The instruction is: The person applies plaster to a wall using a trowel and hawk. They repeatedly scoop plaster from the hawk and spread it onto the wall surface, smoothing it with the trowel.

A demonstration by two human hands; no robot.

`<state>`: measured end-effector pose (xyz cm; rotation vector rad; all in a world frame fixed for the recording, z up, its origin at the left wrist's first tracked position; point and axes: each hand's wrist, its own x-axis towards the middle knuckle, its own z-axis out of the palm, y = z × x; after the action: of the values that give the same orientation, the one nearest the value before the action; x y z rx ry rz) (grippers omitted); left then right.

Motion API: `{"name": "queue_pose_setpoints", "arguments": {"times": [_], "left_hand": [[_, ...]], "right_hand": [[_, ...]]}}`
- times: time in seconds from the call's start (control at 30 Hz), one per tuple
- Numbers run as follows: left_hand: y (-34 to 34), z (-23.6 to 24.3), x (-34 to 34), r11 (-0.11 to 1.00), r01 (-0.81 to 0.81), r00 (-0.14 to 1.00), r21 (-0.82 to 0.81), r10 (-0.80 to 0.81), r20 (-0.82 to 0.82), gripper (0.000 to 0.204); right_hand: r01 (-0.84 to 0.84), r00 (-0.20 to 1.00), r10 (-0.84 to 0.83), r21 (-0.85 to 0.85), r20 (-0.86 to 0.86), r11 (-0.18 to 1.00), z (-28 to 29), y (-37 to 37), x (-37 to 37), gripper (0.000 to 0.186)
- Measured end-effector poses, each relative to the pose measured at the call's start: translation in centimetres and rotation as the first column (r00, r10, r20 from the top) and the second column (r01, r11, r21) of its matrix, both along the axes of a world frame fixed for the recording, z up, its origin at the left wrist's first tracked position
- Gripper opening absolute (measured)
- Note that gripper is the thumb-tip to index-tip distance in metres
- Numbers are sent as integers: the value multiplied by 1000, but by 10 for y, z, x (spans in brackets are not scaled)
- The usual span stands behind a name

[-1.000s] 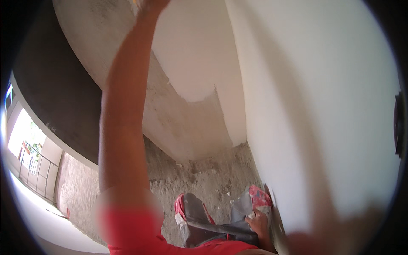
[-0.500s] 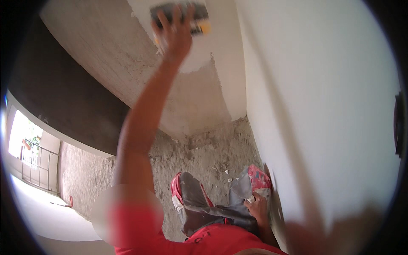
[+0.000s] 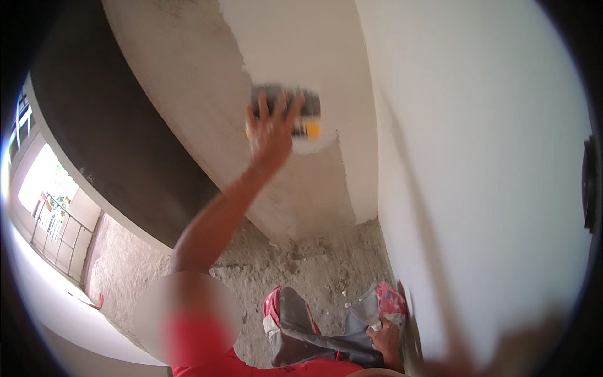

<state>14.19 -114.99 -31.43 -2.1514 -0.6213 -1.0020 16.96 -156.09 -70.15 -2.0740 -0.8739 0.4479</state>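
My left hand (image 3: 273, 135) is pressed on a wide putty knife (image 3: 306, 105), its fingers spread over the dark blade. Yellow shows along the tool's lower part; motion blurs it. The blade lies against the wall ahead (image 3: 295, 44), within a pale smooth coat bordered by rougher grey-brown plaster. Low at the right, my right hand (image 3: 385, 337) rests by my right knee with curled fingers. Something whitish shows at its fingertips, too small to make out.
A smooth white wall (image 3: 490, 157) rises close on my right and meets the coated wall in a corner. Rough, crumbly floor (image 3: 251, 276) with small pale bits lies below. At left are a dark curved panel (image 3: 119, 138) and a metal railing (image 3: 61, 235) by a bright opening.
My left hand has drawn the putty knife down the wall, toward me. The whole view has shifted too. My right hand remains by the knee.
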Motion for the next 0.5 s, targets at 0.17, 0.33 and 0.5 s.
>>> {"name": "queue_pose_setpoints", "arguments": {"times": [0.17, 0.33, 0.5], "left_hand": [[57, 206, -3, 898, -167, 942, 407, 23, 336, 78], [69, 304, 12, 964, -128, 933, 234, 37, 359, 68], [90, 303, 18, 977, -125, 946, 172, 65, 318, 67]], "right_hand": [[-9, 998, 9, 9, -57, 1000, 2, 12, -2, 28], [-2, 1000, 2, 16, 2, 1000, -6, 7, -2, 28], [-12, 999, 10, 36, 54, 999, -17, 4, -2, 28]]}}
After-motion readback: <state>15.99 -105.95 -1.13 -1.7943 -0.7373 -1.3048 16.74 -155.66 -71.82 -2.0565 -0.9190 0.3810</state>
